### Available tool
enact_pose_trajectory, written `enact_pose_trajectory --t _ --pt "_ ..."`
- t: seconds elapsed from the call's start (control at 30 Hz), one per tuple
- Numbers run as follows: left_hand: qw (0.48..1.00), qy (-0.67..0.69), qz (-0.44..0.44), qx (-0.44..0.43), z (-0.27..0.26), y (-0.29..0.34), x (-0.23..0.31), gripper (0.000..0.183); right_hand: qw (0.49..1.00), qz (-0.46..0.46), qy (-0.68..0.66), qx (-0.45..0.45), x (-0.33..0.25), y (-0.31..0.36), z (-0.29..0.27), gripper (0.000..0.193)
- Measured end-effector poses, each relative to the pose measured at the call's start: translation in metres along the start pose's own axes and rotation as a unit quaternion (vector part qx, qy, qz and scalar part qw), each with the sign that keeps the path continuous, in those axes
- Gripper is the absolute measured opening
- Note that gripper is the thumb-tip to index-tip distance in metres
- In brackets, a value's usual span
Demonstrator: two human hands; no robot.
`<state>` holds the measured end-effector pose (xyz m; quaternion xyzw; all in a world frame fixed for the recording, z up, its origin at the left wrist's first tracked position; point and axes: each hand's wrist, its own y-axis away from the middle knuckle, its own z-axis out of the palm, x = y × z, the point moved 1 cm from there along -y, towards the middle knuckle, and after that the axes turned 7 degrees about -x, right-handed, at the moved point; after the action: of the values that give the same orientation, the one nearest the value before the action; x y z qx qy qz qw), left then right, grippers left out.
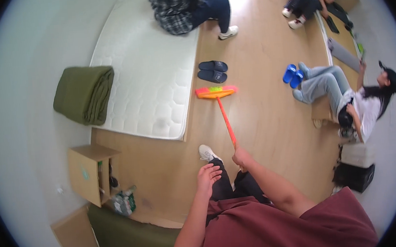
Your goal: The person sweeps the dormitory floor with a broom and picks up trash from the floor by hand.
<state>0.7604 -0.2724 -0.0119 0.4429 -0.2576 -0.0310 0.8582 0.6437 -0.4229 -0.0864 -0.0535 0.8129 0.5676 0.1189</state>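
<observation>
My right hand is wrapped round the orange-red handle of a broom. Its orange head with pink and yellow-green bristles rests on the wooden floor ahead of me. Just beyond the bristles lies a pair of dark slippers, beside the bed platform. My left hand hovers in front of my body with nothing in it, its fingers loosely bent and apart. The lower end of the handle is hidden behind my right hand and arm.
A white mattress lies on the left, a folded green blanket at its edge and a seated person farther up. Nearer stands a small wooden cabinet. Two people sit along the right, near blue slippers and a black box.
</observation>
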Motion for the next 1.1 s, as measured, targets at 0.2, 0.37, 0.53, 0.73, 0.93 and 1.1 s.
enact_pose_trajectory --t 0.2,0.37,0.53,0.73,0.93,1.1 --pt "0.98 -0.187 -0.053 -0.042 -0.029 -0.002 -0.015 0.025 0.997 -0.027 0.05 0.043 0.055 0.04 0.045 0.059" --pt "0.971 -0.21 -0.098 -0.05 -0.033 0.027 -0.04 0.028 0.993 -0.06 0.024 0.102 0.133 0.064 0.133 0.059" --pt "0.959 -0.236 -0.132 -0.085 -0.033 0.061 -0.093 0.031 0.992 0.021 0.068 0.104 0.252 0.119 0.205 0.06" --pt "0.953 -0.203 -0.205 -0.096 -0.045 0.087 -0.146 0.03 0.995 0.079 0.051 0.026 0.344 0.22 0.261 0.049" --pt "0.954 -0.204 -0.176 -0.128 -0.064 0.094 -0.135 0.029 0.991 0.043 -0.094 0.089 0.35 0.257 0.273 0.044" --pt "0.973 -0.161 -0.137 -0.093 -0.121 0.094 -0.097 0.03 0.974 0.014 -0.201 0.101 0.247 0.169 0.224 0.044"
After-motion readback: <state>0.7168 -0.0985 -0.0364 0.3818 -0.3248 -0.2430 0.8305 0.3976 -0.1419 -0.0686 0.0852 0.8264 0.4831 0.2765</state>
